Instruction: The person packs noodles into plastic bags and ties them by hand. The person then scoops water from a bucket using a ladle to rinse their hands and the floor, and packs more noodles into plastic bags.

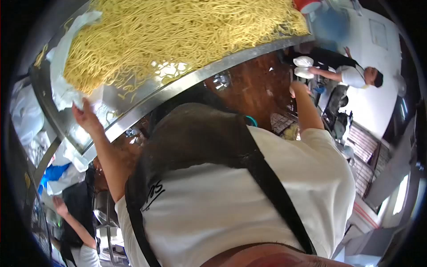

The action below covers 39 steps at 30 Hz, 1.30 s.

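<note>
Noodles [187, 35]: broad heap of thin, yellow, tangled strands on shiny steel table [178, 87], far side cut off by frame. Plastic sheet [59, 80], pale, crumpled, along heap's left edge. Left hand [88, 118] at sheet's lower end, fingers slightly apart; contact unclear. Right hand [299, 89] well apart from noodles, small; cannot tell finger state.

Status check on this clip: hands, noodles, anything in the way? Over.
Left hand open by the white plastic, contact unclear. Right hand out to the side, off the noodles. Noodles heaped on metal surface. Plastic edging their left end, possibly in the way.
</note>
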Tool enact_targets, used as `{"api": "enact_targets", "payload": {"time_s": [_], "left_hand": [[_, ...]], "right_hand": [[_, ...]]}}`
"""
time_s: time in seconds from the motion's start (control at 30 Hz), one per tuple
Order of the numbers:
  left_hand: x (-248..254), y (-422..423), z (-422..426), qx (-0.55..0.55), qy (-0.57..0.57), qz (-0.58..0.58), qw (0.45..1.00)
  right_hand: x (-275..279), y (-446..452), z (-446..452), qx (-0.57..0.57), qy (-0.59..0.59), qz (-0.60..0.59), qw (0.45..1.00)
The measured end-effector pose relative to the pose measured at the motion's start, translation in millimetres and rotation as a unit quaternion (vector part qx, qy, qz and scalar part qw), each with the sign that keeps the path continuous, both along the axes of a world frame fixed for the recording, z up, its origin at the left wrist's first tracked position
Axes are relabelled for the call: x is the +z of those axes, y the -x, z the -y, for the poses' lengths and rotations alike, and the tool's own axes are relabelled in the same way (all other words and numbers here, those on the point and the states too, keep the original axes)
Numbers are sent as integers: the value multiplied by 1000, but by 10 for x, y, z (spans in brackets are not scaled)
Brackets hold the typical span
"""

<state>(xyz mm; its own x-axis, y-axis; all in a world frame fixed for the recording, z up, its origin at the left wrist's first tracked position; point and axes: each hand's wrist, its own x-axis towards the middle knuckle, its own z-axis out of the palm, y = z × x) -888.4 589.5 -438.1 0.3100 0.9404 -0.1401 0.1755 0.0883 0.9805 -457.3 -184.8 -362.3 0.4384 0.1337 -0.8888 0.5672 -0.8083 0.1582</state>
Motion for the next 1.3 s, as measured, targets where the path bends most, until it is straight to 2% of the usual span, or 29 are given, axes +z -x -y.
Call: {"api": "enact_targets", "payload": {"time_s": [0.03,0.07,0.1,0.13,0.2,0.23,0.27,0.3,0.33,0.37,0.43,0.47,0.53,0.6,0.67,0.7,0.77,0.8,0.83,0.87,0.93,1.03,1.07,1.1,1.13,1.17,1.23,1.3], "left_hand": [[-7,-41,8,19,-1,23,1000],[47,-46,16,19,6,19,1000],[101,-86,4,16,9,16,1000],[-4,-57,-70,10,-16,-57,998],[-416,181,-269,30,-80,-198,976],[-666,289,-300,40,-153,-169,973],[-1241,534,-351,114,-259,-107,953],[-809,411,-217,91,-214,-163,959],[-341,259,-69,63,-171,-221,958],[80,-11,124,119,-114,-181,970],[351,-142,261,115,-11,-63,991],[463,-241,349,121,5,-22,992],[595,-376,439,100,30,21,994],[684,-492,541,101,28,72,992],[709,-585,581,89,31,103,990],[707,-643,586,57,-79,40,995],[807,-748,609,-11,-166,-32,986],[1033,-810,683,-33,-101,6,994],[1126,-801,735,-57,-94,6,994],[1198,-819,780,-83,-88,6,993],[1178,-849,834,-128,-124,-17,984],[1294,-1029,882,-92,-23,104,990],[1257,-1080,819,-55,-2,145,988],[1402,-1160,743,3,17,94,995],[1430,-1177,625,40,25,136,990],[1429,-1137,488,80,33,177,980],[1379,-950,236,103,10,208,973],[1398,-845,102,121,-13,217,969]], "right_hand": [[80,93,100,-53,99,100,989],[179,201,170,-110,194,196,955],[247,261,90,-221,152,247,931],[357,416,-17,-331,111,291,891],[420,464,-435,-234,52,178,954],[300,373,-899,-162,4,110,981],[231,356,-1523,-208,-107,49,971],[204,394,-2236,-250,-213,-26,944],[207,475,-2995,-150,-365,-58,917],[341,613,-3716,-55,-499,-78,861],[776,1021,-5027,115,-529,21,840],[596,1080,-5429,222,-574,72,785],[185,1139,-6182,337,-499,196,774],[-253,1150,-6606,411,-458,253,747],[-533,1075,-7061,405,-414,93,810],[-614,1097,-7186,400,-385,11,832],[-748,1135,-7327,340,-539,-8,771],[-618,1201,-7342,303,-608,-17,734],[-493,1259,-7412,279,-624,-83,726],[-110,1403,-7519,252,-637,-148,713],[203,1556,-7716,229,-592,-183,751],[402,1769,-7751,-28,-699,-221,680],[220,1736,-7679,-3,-718,-167,676],[-88,1707,-7641,26,-736,-109,668],[-252,1693,-7642,54,-752,-50,656],[-149,1566,-7524,132,-665,-48,734],[176,1214,-7179,284,-451,-43,845],[7,1152,-7341,331,-536,-34,775]]}}
